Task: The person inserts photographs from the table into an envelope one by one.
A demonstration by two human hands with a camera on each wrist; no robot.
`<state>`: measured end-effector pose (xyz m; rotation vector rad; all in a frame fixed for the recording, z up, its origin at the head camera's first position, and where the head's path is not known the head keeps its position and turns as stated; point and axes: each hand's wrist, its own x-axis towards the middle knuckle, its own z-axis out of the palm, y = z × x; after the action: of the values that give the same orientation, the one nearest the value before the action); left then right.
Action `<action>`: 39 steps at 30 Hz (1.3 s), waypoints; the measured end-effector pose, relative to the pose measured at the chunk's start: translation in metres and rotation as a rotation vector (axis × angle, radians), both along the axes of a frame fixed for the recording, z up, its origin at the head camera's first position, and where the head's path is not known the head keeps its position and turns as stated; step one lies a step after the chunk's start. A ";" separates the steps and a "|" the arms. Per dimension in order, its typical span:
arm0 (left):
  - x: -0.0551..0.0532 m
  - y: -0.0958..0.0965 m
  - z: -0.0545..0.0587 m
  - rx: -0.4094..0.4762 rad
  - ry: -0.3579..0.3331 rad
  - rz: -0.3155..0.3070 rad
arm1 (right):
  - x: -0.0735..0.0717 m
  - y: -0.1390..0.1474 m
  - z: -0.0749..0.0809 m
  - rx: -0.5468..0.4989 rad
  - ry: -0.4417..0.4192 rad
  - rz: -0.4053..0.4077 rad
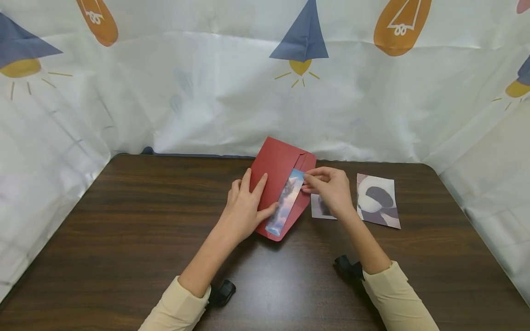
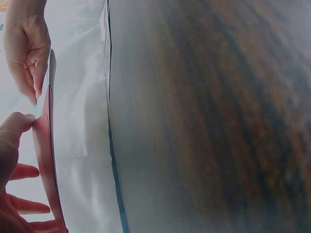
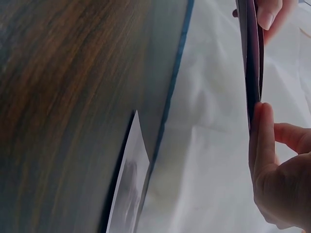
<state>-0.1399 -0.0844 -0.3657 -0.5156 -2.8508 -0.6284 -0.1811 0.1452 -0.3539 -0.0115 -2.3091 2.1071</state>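
The red envelope [image 1: 272, 158] is held over the table's far part, its long axis slanting from far right to near left, its flap side facing right; the picture card [image 1: 286, 202] lies along its mouth, long axis parallel to the envelope's, and how much sits inside cannot be told. The left hand [image 1: 244, 207] grips the envelope, two fingers spread across the front, thumb by the card, a fingertip showing behind; the right hand [image 1: 331, 186] pinches the card's right edge between thumb and fingers. Below is a dark wood-grain table [image 1: 124, 239]; behind hangs white cloth [image 1: 198, 101] printed with three blue lamps and two orange bulbs. Counted: one envelope; one held card; two photos [image 1: 377, 201] on the table, one partly hidden; two cream sleeves [image 1: 401, 294]; two black wrist cameras [image 1: 222, 293].
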 end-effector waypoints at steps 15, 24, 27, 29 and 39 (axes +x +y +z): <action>0.001 0.003 0.001 0.018 -0.007 -0.014 | 0.003 -0.006 -0.004 0.041 0.015 -0.016; 0.002 0.005 -0.001 0.012 -0.009 -0.021 | 0.005 -0.011 -0.004 0.032 0.032 -0.020; 0.003 0.006 -0.001 0.020 -0.007 -0.025 | 0.005 -0.012 -0.005 0.011 0.037 -0.021; 0.003 0.006 0.000 0.024 -0.008 -0.028 | 0.004 -0.012 -0.005 0.001 0.040 -0.019; 0.003 0.007 -0.002 0.015 0.015 -0.038 | 0.005 -0.014 -0.009 -0.008 0.036 -0.012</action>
<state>-0.1368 -0.0773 -0.3678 -0.5714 -2.8256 -0.6493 -0.1763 0.1315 -0.3632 0.0122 -2.2752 2.0935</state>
